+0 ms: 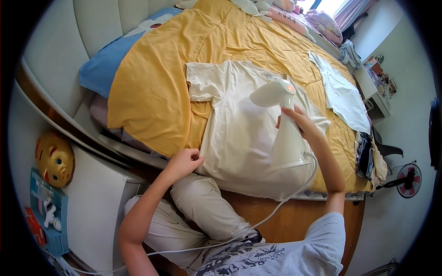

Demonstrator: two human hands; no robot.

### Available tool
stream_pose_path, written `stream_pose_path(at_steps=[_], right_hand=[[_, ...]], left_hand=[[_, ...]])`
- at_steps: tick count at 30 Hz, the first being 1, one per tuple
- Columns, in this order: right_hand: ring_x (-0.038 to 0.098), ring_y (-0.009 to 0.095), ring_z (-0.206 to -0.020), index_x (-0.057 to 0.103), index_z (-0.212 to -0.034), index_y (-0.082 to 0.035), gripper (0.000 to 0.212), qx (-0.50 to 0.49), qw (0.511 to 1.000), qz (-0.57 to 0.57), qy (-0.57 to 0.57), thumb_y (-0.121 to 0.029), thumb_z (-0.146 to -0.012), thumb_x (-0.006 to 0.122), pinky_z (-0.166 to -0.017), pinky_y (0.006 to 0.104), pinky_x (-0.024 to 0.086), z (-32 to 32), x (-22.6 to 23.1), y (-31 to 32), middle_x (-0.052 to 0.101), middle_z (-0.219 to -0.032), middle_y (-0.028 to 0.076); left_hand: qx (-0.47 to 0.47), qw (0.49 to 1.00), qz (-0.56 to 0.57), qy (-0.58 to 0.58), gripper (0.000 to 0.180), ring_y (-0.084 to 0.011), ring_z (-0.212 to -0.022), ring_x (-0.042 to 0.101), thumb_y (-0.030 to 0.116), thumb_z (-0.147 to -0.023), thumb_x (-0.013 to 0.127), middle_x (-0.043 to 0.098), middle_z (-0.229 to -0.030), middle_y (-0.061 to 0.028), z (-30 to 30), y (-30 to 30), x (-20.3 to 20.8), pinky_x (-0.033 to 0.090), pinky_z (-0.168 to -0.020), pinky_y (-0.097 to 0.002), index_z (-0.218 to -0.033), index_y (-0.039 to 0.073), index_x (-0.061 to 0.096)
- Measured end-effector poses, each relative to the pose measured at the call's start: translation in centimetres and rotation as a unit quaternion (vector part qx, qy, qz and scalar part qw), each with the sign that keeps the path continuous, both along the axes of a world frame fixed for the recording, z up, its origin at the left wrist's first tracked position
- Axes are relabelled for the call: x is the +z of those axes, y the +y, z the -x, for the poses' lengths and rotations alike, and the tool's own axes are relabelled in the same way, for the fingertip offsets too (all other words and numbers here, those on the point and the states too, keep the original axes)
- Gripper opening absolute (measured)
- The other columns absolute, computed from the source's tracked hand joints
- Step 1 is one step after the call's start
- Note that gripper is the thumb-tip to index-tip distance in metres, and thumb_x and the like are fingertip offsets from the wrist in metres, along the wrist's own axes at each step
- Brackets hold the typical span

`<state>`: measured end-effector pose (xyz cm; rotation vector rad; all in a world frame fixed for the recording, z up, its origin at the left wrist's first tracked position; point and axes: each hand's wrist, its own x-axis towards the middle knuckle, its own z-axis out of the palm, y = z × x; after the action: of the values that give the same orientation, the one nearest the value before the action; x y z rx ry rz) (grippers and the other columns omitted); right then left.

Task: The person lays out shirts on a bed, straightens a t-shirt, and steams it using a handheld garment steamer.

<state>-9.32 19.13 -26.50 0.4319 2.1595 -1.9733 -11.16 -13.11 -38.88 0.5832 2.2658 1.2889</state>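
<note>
A cream T-shirt (239, 138) lies spread on the yellow bedding, its collar toward the far side. My right hand (297, 120) is wrapped round the handle of a white handheld garment steamer (287, 138), which is over the right part of the shirt. An orange light glows on the steamer's head. Its white cord (276, 208) runs from the base across my lap to the lower left. My left hand (185, 162) is closed at the shirt's left edge near the hem, thumb and fingers pinched on the fabric.
Yellow bedding (152, 96) covers the bed, with a blue pillow (103, 64) at the left. A pale blue garment (340, 94) and folded clothes (366, 156) lie at the right. A golden pig figure (55, 158) stands on the white cabinet (94, 188). A fan (407, 181) is at far right.
</note>
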Motion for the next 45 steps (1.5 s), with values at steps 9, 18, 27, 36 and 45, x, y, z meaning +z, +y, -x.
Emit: stream_pose_path(at_steps=[9,18,27,36,45], right_hand=[[0.056,0.014,-0.06,0.039,-0.102,-0.005,0.033,-0.039,0.998,-0.048,-0.014,-0.025,-0.08,0.052,-0.053,0.0281,0.046,3.3,-1.3,-1.0,0.054,-0.07,0.007],[0.056,0.015,-0.059,0.039,-0.102,-0.007,0.033,-0.037,0.998,-0.042,-0.025,-0.026,-0.079,0.053,-0.053,0.0281,0.046,7.0,-1.5,-2.5,0.054,-0.069,0.007],[0.056,0.016,-0.058,0.039,-0.1,-0.007,0.034,-0.05,0.997,-0.058,-0.025,-0.03,-0.079,0.053,-0.055,0.0291,0.049,11.6,-1.8,-3.0,0.054,-0.069,0.008],[0.056,0.015,-0.06,0.04,-0.103,-0.006,0.04,-0.042,0.997,-0.065,-0.013,-0.031,-0.076,0.056,-0.054,0.0286,0.047,16.8,-1.8,-1.2,0.054,-0.071,0.009],[0.054,0.012,-0.062,0.04,-0.108,-0.006,0.044,-0.048,0.994,-0.074,0.071,-0.034,-0.077,0.054,-0.054,0.027,0.045,16.4,-0.8,0.6,0.053,-0.076,0.006]], left_hand=[[-0.151,0.985,0.026,-0.081,0.025,-0.0181,-0.052,0.052,0.023,-0.069,0.053,0.055,-0.057,-0.0112,3.3,-1.1,0.5,0.041,-0.053,-0.0288,-0.066,-0.002,0.056],[-0.225,0.972,0.061,-0.04,0.029,-0.0194,-0.05,0.051,0.028,-0.073,0.054,0.056,-0.058,-0.0108,4.7,-1.0,0.0,0.041,-0.053,-0.0293,-0.066,0.0,0.058],[-0.195,0.978,0.069,0.02,0.031,-0.0302,-0.055,0.051,0.03,-0.072,0.055,0.052,-0.059,-0.0173,4.1,-1.5,0.5,0.04,-0.053,-0.0344,-0.067,-0.001,0.056],[-0.256,0.966,0.036,-0.007,0.032,-0.0249,-0.047,0.045,0.03,-0.074,0.054,0.05,-0.055,-0.016,5.0,-1.6,0.1,0.037,-0.049,-0.0324,-0.065,-0.001,0.055],[-0.273,0.96,0.029,-0.051,0.032,-0.0107,-0.047,0.044,0.03,-0.077,0.054,0.051,-0.052,-0.0055,5.2,-1.7,-1.2,0.036,-0.047,-0.0259,-0.065,0.0,0.055]])
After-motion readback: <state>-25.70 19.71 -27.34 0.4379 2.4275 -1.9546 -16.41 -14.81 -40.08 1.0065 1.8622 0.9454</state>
